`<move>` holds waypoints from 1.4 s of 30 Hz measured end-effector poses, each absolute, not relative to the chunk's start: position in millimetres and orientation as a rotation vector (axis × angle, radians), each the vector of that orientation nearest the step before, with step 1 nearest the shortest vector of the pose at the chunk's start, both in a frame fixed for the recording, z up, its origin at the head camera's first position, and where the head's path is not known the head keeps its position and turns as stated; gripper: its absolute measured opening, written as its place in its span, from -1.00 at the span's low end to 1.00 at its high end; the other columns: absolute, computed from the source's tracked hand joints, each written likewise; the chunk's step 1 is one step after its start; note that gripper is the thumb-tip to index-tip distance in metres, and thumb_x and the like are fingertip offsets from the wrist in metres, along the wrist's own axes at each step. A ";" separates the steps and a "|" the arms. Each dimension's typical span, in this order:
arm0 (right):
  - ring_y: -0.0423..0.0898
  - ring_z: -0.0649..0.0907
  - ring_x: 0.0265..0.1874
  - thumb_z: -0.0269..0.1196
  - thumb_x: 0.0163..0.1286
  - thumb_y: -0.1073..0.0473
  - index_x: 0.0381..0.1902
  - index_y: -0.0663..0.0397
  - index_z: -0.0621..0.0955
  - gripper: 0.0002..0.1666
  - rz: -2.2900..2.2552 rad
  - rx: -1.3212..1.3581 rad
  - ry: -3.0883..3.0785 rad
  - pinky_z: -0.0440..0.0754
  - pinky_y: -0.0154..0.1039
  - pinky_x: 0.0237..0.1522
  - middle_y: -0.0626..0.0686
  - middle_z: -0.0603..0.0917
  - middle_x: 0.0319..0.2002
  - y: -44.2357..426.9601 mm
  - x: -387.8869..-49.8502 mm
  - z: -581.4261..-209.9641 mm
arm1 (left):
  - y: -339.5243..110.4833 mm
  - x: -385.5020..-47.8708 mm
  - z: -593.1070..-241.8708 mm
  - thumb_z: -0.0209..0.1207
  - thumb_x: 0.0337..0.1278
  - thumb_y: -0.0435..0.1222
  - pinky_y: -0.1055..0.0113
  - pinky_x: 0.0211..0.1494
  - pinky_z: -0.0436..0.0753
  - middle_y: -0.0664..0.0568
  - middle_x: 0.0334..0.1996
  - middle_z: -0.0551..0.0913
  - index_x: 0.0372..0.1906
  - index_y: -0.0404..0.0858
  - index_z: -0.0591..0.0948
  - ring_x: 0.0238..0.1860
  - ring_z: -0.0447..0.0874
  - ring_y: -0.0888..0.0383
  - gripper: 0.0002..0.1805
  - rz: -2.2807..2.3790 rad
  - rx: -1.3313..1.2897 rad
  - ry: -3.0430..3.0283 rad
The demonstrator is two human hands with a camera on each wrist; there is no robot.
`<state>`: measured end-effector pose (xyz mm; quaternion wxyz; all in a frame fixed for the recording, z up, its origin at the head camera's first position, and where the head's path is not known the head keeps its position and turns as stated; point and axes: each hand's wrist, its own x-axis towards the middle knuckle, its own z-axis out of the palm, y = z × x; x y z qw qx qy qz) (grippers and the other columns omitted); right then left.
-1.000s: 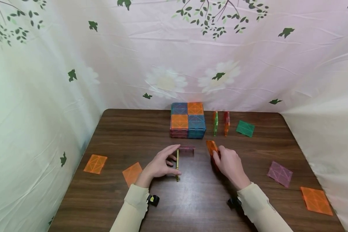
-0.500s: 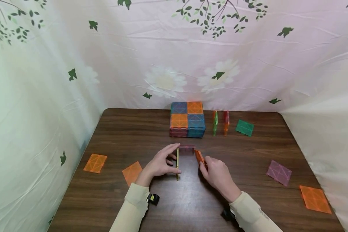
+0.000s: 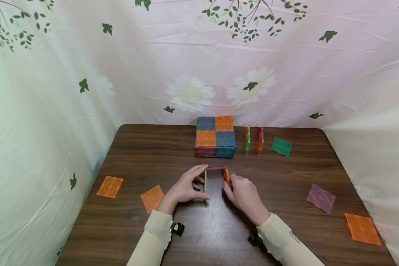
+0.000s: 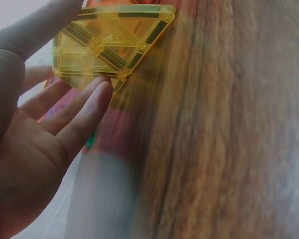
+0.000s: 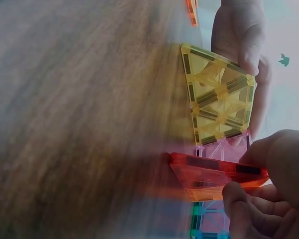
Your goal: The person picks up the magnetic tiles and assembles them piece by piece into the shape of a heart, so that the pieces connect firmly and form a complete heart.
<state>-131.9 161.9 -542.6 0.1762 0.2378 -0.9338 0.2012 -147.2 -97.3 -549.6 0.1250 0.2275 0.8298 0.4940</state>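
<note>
My left hand (image 3: 183, 187) holds a yellow magnetic tile (image 3: 205, 186) upright on edge, thumb at its near edge and index finger at its far edge. A purple tile (image 3: 216, 167) stands across the far end of the yellow one. My right hand (image 3: 245, 195) pinches an upright orange-red tile (image 3: 226, 176), whose far end meets the purple tile's right end. In the right wrist view a red tile (image 5: 207, 169) with an orange layer against it lies between thumb and fingers. The left wrist view shows the yellow tile (image 4: 107, 42) close up.
Behind stands a box of orange, blue and purple tiles (image 3: 215, 138). Right of it are an upright green tile (image 3: 247, 141), an upright red-orange tile (image 3: 260, 141) and a flat green tile (image 3: 281, 146). Flat orange tiles (image 3: 110, 187) and a purple one (image 3: 321, 198) lie at the sides.
My right hand has moved left with the orange-red tile, bringing it to the purple tile's right end and turning it straighter. My left hand stays at the yellow tile.
</note>
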 end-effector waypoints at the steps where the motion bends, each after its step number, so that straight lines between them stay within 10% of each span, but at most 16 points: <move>1: -0.19 0.40 -0.79 0.45 0.33 0.20 -0.49 0.14 0.51 -0.67 0.564 0.675 -2.649 0.40 -0.28 -0.74 -0.07 0.41 -0.69 161.4 -131.9 -542.1 | -96.8 -147.4 -549.4 0.63 0.00 -0.21 0.29 0.04 0.73 0.09 0.62 0.22 0.68 -0.11 0.21 0.14 0.67 0.05 0.16 1.442 0.665 2.418; 29: -0.25 0.45 -0.67 0.43 0.40 0.06 -0.18 0.21 0.59 -0.67 0.811 0.552 -2.919 0.45 -0.31 -0.62 -0.08 0.49 -0.57 157.8 -132.3 -540.3 | -93.4 -152.1 -549.2 0.61 0.04 -0.16 0.15 0.11 0.72 0.09 0.65 0.15 0.69 -0.02 0.17 0.18 0.65 0.06 0.16 1.419 0.661 2.445; 42: -0.12 0.68 -0.29 0.31 0.51 -0.23 0.24 0.17 0.62 -0.36 0.849 0.574 -2.925 0.72 0.00 -0.22 0.05 0.72 -0.19 196.7 -128.0 -537.1 | -94.9 -151.9 -548.4 0.61 0.04 -0.13 0.19 0.15 0.70 0.11 0.65 0.14 0.69 -0.06 0.15 0.20 0.63 0.07 0.18 1.380 0.645 2.446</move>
